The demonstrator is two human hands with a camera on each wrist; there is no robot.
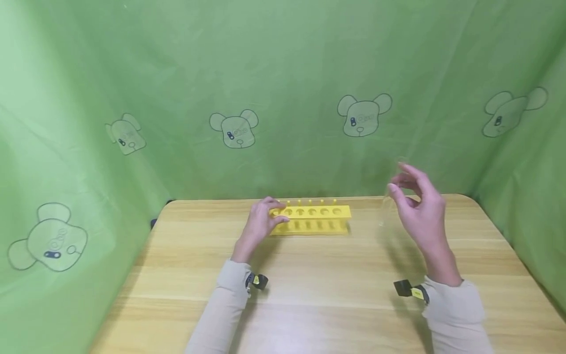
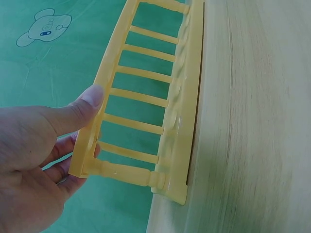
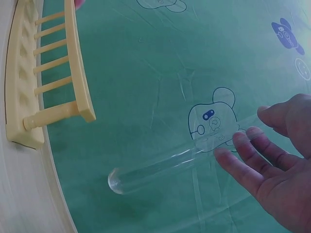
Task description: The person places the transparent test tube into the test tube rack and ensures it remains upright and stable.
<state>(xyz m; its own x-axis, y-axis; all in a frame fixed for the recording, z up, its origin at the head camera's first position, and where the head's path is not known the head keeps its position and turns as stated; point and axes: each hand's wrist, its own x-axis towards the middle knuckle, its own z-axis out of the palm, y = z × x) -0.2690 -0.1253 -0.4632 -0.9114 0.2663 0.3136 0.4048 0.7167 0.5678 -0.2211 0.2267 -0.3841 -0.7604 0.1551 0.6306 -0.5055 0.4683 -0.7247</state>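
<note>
A yellow test tube rack (image 1: 316,212) stands near the back edge of the table, with a row of round holes along its top plate and pegs behind them. My left hand (image 1: 260,221) grips the rack's left end; in the left wrist view the thumb (image 2: 92,97) lies on the top plate with fingers curled beneath. To the right of the rack, my right hand (image 1: 420,206) pinches a clear glass test tube (image 3: 160,170) near its upper end. The tube hangs tilted above the table, its rounded bottom pointing down toward the rack side. No tube shows in the rack's holes.
The wooden table (image 1: 327,295) reaches toward me, its back edge against a green curtain (image 1: 292,59) printed with bear heads. Curtain walls also close in the left and right sides. A wrist camera (image 1: 403,288) sticks out from the right sleeve.
</note>
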